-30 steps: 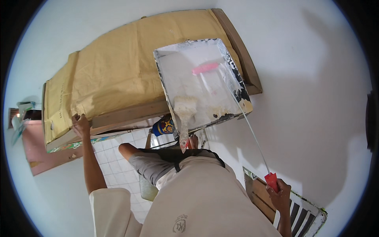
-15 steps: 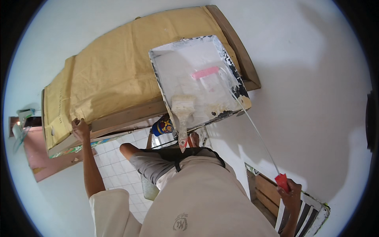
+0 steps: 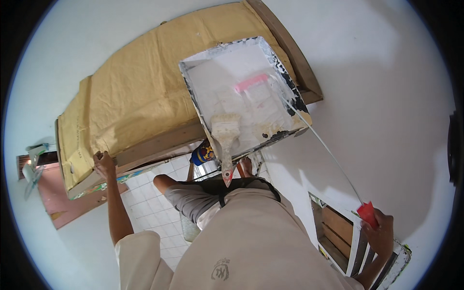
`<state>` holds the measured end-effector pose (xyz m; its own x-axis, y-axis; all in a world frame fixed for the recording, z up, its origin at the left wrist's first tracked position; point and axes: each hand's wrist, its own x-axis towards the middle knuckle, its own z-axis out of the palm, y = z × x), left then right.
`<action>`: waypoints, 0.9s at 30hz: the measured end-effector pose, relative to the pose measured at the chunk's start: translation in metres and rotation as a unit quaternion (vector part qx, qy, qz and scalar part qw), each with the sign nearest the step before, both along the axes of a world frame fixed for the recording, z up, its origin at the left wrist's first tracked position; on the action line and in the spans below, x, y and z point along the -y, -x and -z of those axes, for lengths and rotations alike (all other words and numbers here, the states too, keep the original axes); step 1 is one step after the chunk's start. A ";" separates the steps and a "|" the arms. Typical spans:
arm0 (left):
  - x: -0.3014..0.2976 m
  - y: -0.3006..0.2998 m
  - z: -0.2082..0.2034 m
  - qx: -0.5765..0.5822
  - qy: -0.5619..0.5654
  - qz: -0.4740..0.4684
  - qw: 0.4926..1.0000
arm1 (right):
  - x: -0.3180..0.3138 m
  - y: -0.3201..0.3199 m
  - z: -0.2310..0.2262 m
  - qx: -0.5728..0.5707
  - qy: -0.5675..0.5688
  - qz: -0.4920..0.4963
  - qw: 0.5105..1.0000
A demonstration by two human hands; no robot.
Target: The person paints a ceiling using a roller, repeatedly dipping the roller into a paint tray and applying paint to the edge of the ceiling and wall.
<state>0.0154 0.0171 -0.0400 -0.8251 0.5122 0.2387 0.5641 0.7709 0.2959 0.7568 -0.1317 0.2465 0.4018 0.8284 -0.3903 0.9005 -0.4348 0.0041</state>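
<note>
My right hand (image 3: pixel 380 236), at the lower right, is wrapped round the red handle of a long-rod paint roller (image 3: pixel 331 153). The roller's pink sleeve lies in a paint tray (image 3: pixel 188 92) coated with white paint and dark, chipped along its rim. Across the tray's near edge rests a wide paintbrush (image 3: pixel 225 133), bristles inside and worn handle sticking out toward me. The tray sits on a wooden piece of furniture topped with brown paper (image 3: pixel 140 87). At the near left corner of that top, my left hand (image 3: pixel 104 165) grips the edge with bent fingers.
White walls (image 3: pixel 357 116) stand behind and to the right of the furniture. Below are a white tiled floor (image 3: pixel 154 208) and a blue patterned container (image 3: pixel 202 153). A pink panel (image 3: pixel 60 193) is at the left, and a brown-panelled opening (image 3: pixel 337 231) at the lower right.
My right hand has moved to the right with the roller handle, and the rod has swung with it. The view has shifted slightly. My left hand keeps its hold on the edge.
</note>
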 end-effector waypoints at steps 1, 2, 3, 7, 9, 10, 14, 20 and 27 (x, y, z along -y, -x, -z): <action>0.000 0.002 -0.001 0.000 0.000 -0.001 1.000 | 0.005 -0.001 -0.009 0.000 0.000 -0.001 1.000; -0.001 0.001 0.000 0.000 -0.004 0.002 1.000 | 0.011 0.000 -0.021 -0.009 0.011 0.036 0.999; -0.002 0.001 0.000 -0.001 -0.008 0.006 1.000 | 0.013 0.001 -0.030 -0.018 0.022 0.074 0.997; -0.001 -0.007 -0.005 0.008 -0.010 -0.010 1.000 | 0.006 -0.004 -0.008 -0.044 0.012 -0.024 0.999; -0.006 -0.010 -0.011 0.003 -0.009 -0.004 1.000 | -0.018 0.011 0.004 -0.140 0.031 0.027 0.989; -0.004 -0.008 -0.010 0.001 -0.010 -0.006 1.000 | -0.020 0.013 0.006 -0.125 -0.010 -0.001 0.992; -0.007 0.005 0.003 -0.007 -0.023 0.010 1.000 | -0.016 0.008 -0.031 -0.082 -0.005 -0.013 0.997; -0.005 -0.005 0.001 0.005 -0.016 0.001 1.000 | 0.000 -0.014 -0.037 -0.045 -0.017 -0.080 0.996; -0.007 -0.004 -0.001 -0.020 -0.005 0.013 1.000 | -0.039 0.012 -0.030 -0.132 0.047 0.056 0.989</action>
<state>0.0197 0.0238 -0.0389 -0.8005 0.5313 0.2773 0.5963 0.7524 0.2799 0.7444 -0.0932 0.2761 0.3622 0.7397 -0.5672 0.8220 -0.5403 -0.1798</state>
